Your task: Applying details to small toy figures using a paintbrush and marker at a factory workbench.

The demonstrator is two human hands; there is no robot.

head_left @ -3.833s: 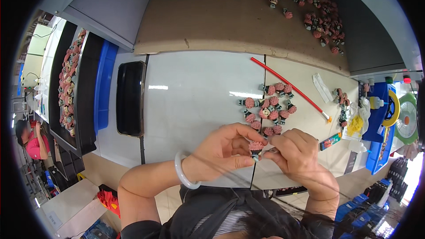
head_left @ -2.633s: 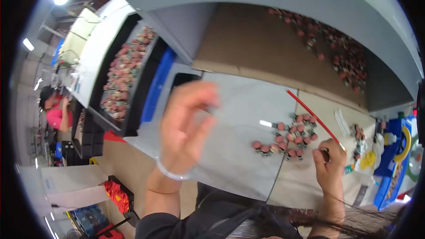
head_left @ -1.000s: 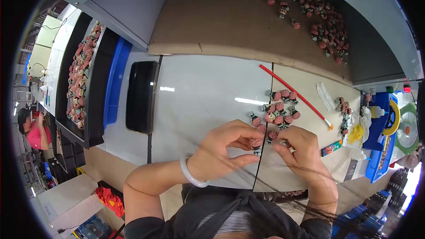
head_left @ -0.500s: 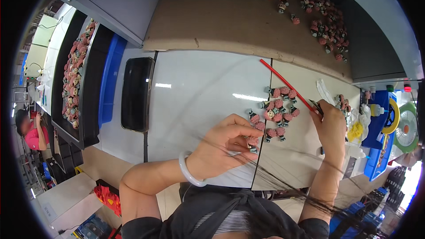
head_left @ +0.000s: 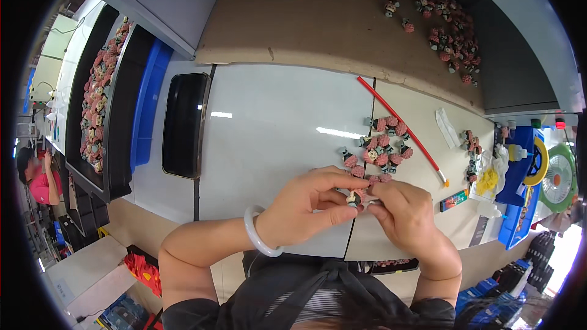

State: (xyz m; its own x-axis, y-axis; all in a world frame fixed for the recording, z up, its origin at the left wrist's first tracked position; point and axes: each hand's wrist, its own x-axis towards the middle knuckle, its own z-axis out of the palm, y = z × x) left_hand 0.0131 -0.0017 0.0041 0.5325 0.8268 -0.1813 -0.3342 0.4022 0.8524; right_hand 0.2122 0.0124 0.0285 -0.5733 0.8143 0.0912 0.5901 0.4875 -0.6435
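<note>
Pinched between thumb and fingers of my left hand (head_left: 312, 203) is a small figurine (head_left: 354, 197) with a pink top and dark base. My right hand (head_left: 400, 208) is closed right beside it, fingertips at the figurine. Whatever those right fingers hold is mostly hidden; only a thin greyish bit shows. Just beyond both hands lies a loose cluster of similar pink figurines (head_left: 383, 141). Along its right side, a red stick-like brush (head_left: 400, 123) with an orange tip rests on the table.
A black phone-like slab (head_left: 186, 125) lies to the left, beside a black tray (head_left: 116, 128) full of figurines. More figurines (head_left: 455, 40) cover the brown shelf at the back. On the right are a white strip (head_left: 447, 127), a small green box (head_left: 454, 200), a yellow ring (head_left: 538, 162) and a green fan (head_left: 557, 177).
My right hand has moved left and nearer, from beside the red brush to the figurine in my left hand. The brush's orange tip and the green box are now uncovered.
</note>
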